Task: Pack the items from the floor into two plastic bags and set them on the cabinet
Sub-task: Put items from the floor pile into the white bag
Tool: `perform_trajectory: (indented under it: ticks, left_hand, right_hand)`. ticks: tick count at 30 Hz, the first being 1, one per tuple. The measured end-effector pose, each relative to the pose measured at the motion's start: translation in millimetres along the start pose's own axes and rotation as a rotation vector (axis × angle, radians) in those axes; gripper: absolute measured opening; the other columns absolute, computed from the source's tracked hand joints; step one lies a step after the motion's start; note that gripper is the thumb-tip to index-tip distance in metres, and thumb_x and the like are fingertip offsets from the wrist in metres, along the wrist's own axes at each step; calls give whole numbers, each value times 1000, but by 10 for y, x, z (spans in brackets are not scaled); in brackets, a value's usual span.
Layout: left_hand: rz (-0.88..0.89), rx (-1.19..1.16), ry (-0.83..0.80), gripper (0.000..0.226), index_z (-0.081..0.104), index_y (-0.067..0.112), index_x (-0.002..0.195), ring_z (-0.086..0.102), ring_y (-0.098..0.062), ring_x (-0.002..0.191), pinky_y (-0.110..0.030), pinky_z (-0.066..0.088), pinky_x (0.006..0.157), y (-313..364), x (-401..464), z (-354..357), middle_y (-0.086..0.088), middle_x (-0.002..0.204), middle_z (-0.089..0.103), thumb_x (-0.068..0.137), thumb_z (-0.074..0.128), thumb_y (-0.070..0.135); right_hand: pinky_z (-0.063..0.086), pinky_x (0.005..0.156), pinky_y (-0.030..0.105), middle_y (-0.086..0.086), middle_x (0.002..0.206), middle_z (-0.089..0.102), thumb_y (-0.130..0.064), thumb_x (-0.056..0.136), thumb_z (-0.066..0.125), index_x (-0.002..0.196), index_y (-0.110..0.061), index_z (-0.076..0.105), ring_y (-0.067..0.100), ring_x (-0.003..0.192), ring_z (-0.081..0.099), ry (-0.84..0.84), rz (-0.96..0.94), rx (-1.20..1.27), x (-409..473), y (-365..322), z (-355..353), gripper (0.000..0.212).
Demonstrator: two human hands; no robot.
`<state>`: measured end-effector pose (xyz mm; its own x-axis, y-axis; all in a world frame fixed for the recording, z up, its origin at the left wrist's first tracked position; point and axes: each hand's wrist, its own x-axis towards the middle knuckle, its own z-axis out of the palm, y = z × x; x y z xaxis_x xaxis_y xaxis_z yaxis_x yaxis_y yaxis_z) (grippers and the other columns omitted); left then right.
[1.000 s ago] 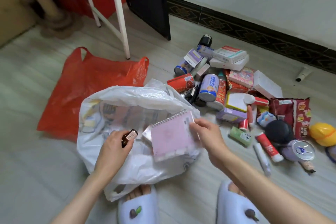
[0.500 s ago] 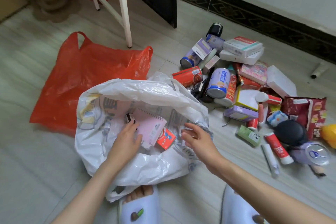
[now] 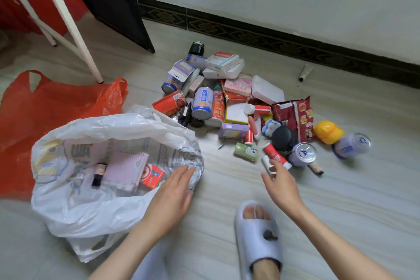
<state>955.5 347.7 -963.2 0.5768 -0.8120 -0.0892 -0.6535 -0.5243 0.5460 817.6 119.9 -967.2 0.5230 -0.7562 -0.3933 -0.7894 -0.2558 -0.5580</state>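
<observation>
White plastic formed the open bag [image 3: 95, 209] lying on the pale floor [image 3: 341, 211], and it served as the anchor of the head view. Inside it lay a pink spiral notebook [image 3: 123, 169], with a small dark bottle [image 3: 98, 174] just left of the notebook and a little red box [image 3: 151, 176] touching its right edge. Behind and to the left of the white bag, a red plastic bag [image 3: 52, 107] lay flat, partly under it. To the right of the white bag sat the pile of items [image 3: 227, 102], cans, cartons and snack packets heaped together near the wall. The left hand [image 3: 170, 198] rested at the white bag's right rim, fingers straight and relaxed, gripping nothing. The right hand [image 3: 281, 186] hovered further right of the bag with fingers loosely spread and empty, its fingertips just short of a red-and-white tube [image 3: 273, 153] and a purple can [image 3: 303, 154] at the pile's near edge. A lilac slipper [image 3: 259, 234] stood on the floor between the forearms.
</observation>
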Motion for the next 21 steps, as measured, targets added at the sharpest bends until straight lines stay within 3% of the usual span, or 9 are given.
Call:
perform_trajectory:
  ticks: [3,5,6,8,11,14,17,19,21]
  left_hand:
    - [53,128,-158,58,23,13,144,18,-20,142,-27,18,115,117,248,254,-7,153,19,91,46,15]
    - [110,205,-256,63,44,10,135,39,-31,132,-36,39,106,198,409,426,-18,143,39,77,66,12]
    - [148,262,-310,65,60,10,121,55,-34,117,-40,51,91,256,480,494,-19,129,55,59,81,11]
    - [186,382,-309,66,72,12,100,67,-30,98,-45,57,73,350,638,633,-12,109,69,36,89,14]
    - [210,367,-329,68,65,11,114,59,-34,113,-46,52,86,385,991,765,-16,124,60,49,84,8]
    - [280,344,-338,66,31,10,142,19,-38,140,-43,24,113,328,1350,919,-18,152,19,81,51,-3]
    - [293,382,-358,64,22,7,144,12,-38,142,-43,18,114,317,1631,1062,-20,153,13,84,41,-6]
    - [311,394,-343,58,35,4,139,32,-40,134,-42,32,108,337,1736,1098,-25,145,31,83,52,0]
    - [337,405,-312,53,58,3,118,61,-37,99,-38,53,83,350,1770,1102,-23,112,61,68,74,5]
  right_hand:
    - [39,91,34,13,129,53,-18,88,54,130,-8,44,29,119,49,-2,26,-122,107,294,-90,44]
    - [39,92,37,13,128,51,-18,89,51,130,-8,43,31,120,46,-17,27,-195,211,440,-83,43]
    - [39,93,37,14,127,51,-18,90,50,130,-8,44,31,119,46,-18,20,-229,275,488,-67,41]
    - [37,95,38,14,128,50,-19,91,47,129,-8,43,32,118,45,-14,0,-329,419,549,-26,40]
    - [35,99,38,6,138,40,-24,90,46,134,-14,38,26,126,36,-17,-100,-506,633,584,38,46]
    - [34,102,38,4,146,28,-27,87,48,140,-17,29,22,135,26,-44,-135,-568,781,611,93,57]
    - [35,99,37,5,143,30,-33,86,51,138,-19,31,25,129,32,-57,-120,-617,857,662,136,57]
    - [36,95,37,5,138,36,-37,85,53,133,-20,38,26,121,37,-53,-133,-627,898,663,174,53]
    - [36,92,37,7,133,40,-37,85,55,130,-20,42,28,116,39,-50,-141,-615,941,641,210,50]
